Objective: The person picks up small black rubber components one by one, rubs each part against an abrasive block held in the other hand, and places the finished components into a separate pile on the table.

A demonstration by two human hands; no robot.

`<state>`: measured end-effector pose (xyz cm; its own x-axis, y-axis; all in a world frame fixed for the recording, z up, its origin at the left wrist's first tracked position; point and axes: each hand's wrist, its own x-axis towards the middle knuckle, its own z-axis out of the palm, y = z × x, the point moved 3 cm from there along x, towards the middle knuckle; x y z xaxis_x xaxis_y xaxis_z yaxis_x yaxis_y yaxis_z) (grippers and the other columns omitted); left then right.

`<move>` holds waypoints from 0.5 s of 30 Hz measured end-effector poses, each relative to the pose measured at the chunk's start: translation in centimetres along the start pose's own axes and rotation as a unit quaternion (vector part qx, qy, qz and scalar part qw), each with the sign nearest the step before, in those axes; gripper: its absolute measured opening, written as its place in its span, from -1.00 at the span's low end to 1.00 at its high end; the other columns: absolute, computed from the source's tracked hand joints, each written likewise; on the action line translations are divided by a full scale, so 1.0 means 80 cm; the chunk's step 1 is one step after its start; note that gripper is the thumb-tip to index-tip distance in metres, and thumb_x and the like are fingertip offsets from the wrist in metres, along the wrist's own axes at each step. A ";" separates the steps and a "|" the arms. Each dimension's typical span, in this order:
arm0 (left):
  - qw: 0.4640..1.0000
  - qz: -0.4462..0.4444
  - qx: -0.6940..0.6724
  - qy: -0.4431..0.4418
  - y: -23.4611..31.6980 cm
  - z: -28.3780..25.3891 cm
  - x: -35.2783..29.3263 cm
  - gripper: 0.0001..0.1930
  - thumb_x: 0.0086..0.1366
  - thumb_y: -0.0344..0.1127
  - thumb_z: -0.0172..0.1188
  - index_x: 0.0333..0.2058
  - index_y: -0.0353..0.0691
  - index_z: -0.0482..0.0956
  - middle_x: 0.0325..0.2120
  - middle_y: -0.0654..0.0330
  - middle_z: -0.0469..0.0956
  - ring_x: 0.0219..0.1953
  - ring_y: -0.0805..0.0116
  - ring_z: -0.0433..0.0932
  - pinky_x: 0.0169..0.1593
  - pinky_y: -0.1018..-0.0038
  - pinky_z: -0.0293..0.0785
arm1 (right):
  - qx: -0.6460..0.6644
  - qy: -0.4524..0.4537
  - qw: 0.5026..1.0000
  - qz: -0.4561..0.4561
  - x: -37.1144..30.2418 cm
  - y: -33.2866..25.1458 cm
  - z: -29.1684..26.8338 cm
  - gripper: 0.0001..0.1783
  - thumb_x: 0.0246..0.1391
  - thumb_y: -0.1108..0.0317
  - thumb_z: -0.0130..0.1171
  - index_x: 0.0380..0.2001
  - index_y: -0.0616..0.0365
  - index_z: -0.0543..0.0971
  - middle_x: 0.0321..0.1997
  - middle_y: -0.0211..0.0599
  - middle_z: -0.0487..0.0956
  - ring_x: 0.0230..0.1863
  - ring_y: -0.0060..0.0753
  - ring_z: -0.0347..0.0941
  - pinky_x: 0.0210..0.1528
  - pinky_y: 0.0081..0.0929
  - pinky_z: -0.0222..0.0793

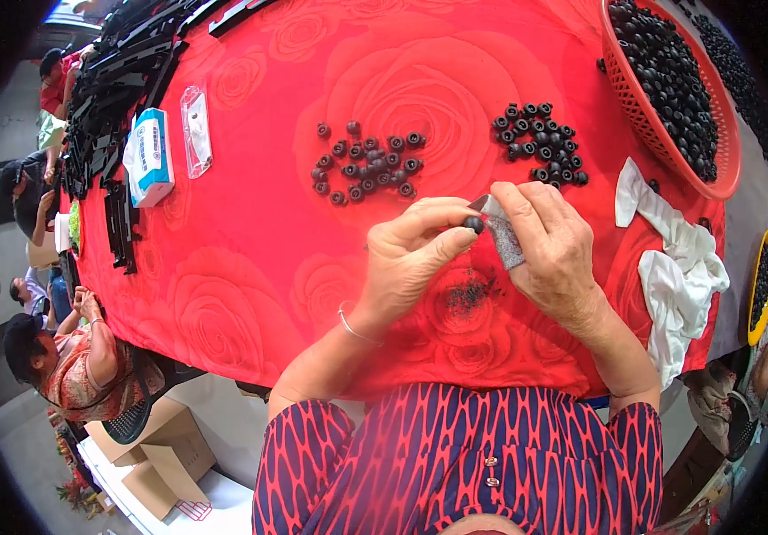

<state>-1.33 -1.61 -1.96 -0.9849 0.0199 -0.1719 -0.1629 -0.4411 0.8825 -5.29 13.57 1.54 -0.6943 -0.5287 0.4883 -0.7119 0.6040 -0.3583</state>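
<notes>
Between the thumb and fingers of my left hand (415, 254) is pinched a small round black plastic part (474, 225). My right hand (549, 245) grips a short blade with a grey speckled wrap (505, 239); its dark tip points at the black part, and I cannot tell whether they touch. Dark shavings (471, 292) lie on the red cloth below the hands. Beyond my left hand sits a loose group of similar black parts (370, 165). A second group (540, 143) lies beyond my right hand.
A red basket (730, 174) heaped with black parts stands far right, white gloves (678, 267) nearer. On the left are a tissue pack (147, 160), a clear plastic case (196, 132) and piled black strips (116, 98). Other people sit along the left edge; a yellow-rimmed tray (754, 328) stands right.
</notes>
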 end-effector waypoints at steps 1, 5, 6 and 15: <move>0.998 0.053 0.039 -0.007 0.002 0.001 0.000 -0.80 0.12 -0.57 0.19 -0.23 -0.40 0.55 -0.21 0.11 0.48 -0.18 0.44 0.47 -0.12 0.59 0.43 | 0.000 0.001 1.000 0.000 -0.001 -0.001 0.000 -0.57 -0.27 0.46 0.16 -0.19 0.24 0.44 -0.39 -0.24 0.42 -0.36 -0.24 0.40 -0.42 -0.36 0.31; 0.993 0.075 0.090 -0.013 0.001 0.000 0.001 -0.80 0.12 -0.59 0.19 -0.24 -0.41 0.55 -0.20 0.10 0.47 -0.16 0.42 0.46 -0.09 0.57 0.42 | -0.047 -0.028 0.998 0.006 -0.005 -0.006 0.000 -0.59 -0.21 0.43 0.13 -0.18 0.25 0.44 -0.39 -0.26 0.42 -0.36 -0.28 0.40 -0.45 -0.40 0.29; 0.988 0.096 0.117 -0.018 0.000 -0.001 0.002 -0.81 0.12 -0.58 0.19 -0.24 -0.41 0.55 -0.22 0.11 0.48 -0.17 0.43 0.46 -0.11 0.58 0.42 | -0.051 -0.030 0.998 0.005 -0.005 -0.008 0.000 -0.60 -0.20 0.42 0.12 -0.18 0.26 0.44 -0.38 -0.26 0.42 -0.37 -0.28 0.39 -0.45 -0.40 0.28; 0.998 -0.054 0.013 -0.015 -0.001 -0.003 0.001 -0.81 0.18 -0.47 0.16 -0.22 -0.40 0.54 -0.33 0.15 0.55 -0.33 0.49 0.51 -0.29 0.60 0.47 | 0.142 0.020 0.985 0.098 0.010 0.012 -0.022 -0.62 -0.18 0.54 0.20 -0.18 0.26 0.45 -0.37 -0.15 0.45 -0.37 -0.16 0.46 -0.36 -0.33 0.40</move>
<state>-1.35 -1.78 -2.11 -0.9627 0.0933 -0.2540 -0.2696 -0.4107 0.8710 -6.33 14.82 2.96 -0.8212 -0.3906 0.4161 -0.5686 0.4979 -0.6549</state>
